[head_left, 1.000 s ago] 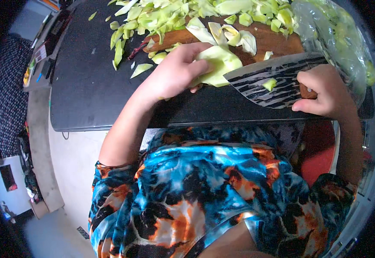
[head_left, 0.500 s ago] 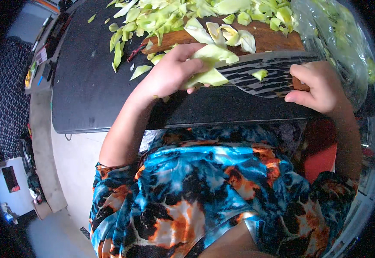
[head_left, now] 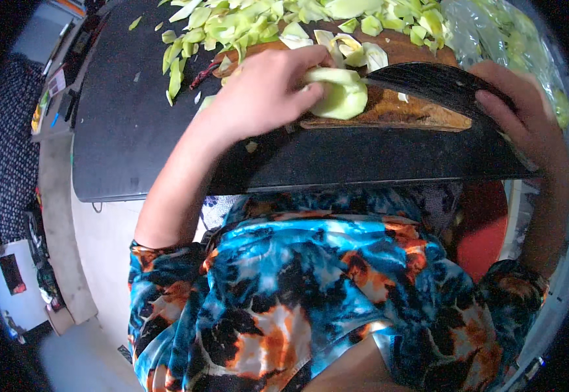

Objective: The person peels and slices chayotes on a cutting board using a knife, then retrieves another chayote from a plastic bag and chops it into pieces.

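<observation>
Left hand (head_left: pixel 265 91) clamped on pale green vegetable chunk (head_left: pixel 340 95) atop wooden cutting board (head_left: pixel 402 111), right hand (head_left: pixel 520 117) wrapped around hidden handle of dark cleaver (head_left: pixel 435 85) at 3 o'clock, chopped green pieces (head_left: pixel 232 26) heaped at 12 o'clock, black table (head_left: pixel 128 124) underneath, clear bag (head_left: pixel 487 32) partly cut off.

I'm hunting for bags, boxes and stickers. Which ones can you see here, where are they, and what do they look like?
Plastic bag: far right of the black table, past the wooden board; clear, crinkly, with pale green cut pieces inside.
Small packets or cards: on the ledge left of the table; flat, with white, yellow and green patches, too small to tell what they are.
No screen or sign shows clearly.
</observation>
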Motion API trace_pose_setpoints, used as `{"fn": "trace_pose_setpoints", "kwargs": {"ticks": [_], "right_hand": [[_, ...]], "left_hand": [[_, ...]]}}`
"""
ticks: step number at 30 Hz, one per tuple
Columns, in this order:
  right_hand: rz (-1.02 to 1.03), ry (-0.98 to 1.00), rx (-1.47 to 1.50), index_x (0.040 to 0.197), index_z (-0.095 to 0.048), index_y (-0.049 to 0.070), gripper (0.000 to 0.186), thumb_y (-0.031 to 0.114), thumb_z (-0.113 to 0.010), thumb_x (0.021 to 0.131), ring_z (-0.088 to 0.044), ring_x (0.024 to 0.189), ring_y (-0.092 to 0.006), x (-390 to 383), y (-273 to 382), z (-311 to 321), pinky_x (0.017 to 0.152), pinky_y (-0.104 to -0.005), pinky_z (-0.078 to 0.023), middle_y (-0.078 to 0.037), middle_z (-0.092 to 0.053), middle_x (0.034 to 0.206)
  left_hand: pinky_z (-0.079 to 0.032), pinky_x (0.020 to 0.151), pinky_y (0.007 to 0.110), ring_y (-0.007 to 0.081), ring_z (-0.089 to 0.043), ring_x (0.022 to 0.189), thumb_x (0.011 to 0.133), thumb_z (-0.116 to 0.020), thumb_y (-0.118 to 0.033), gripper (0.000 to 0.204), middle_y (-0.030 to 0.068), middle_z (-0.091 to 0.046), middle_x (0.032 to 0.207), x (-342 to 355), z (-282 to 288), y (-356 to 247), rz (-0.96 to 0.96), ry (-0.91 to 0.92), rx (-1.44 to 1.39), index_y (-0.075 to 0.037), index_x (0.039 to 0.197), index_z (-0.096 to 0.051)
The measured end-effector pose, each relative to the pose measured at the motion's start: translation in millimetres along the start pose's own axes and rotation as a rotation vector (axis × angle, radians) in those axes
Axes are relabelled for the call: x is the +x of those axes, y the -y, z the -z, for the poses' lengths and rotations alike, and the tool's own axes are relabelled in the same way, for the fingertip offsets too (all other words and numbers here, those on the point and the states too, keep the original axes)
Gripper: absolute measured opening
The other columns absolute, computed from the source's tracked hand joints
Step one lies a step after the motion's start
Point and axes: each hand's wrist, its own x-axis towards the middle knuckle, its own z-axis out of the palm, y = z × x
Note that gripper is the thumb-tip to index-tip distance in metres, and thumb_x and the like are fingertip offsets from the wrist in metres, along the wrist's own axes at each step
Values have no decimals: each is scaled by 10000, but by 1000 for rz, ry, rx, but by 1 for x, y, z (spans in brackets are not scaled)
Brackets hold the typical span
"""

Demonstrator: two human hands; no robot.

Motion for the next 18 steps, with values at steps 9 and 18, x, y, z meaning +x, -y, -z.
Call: {"fn": "trace_pose_setpoints", "kwargs": {"ticks": [9,18], "right_hand": [[75,-42,293,1296,-479,77,464,-33,-466,846,-608,986,-300,20,25,-18,840,-347,-457,-143,-588,1188],[144,10,173,1313,-464,82,533,-56,-479,799,-609,952,-304,26,25,-24,811,-345,-463,-127,-583,1204]], "left_hand": [[-466,870,358,294,-615,970,852,-601,-163,337,169,-633,1051,20,1,18,-75,29,-82,-33,1161,-559],[-463,873,361,299,-618,958,843,-591,-139,349,179,-636,1044,21,2,11,-104,75,-41,-18,1168,-552]]}}
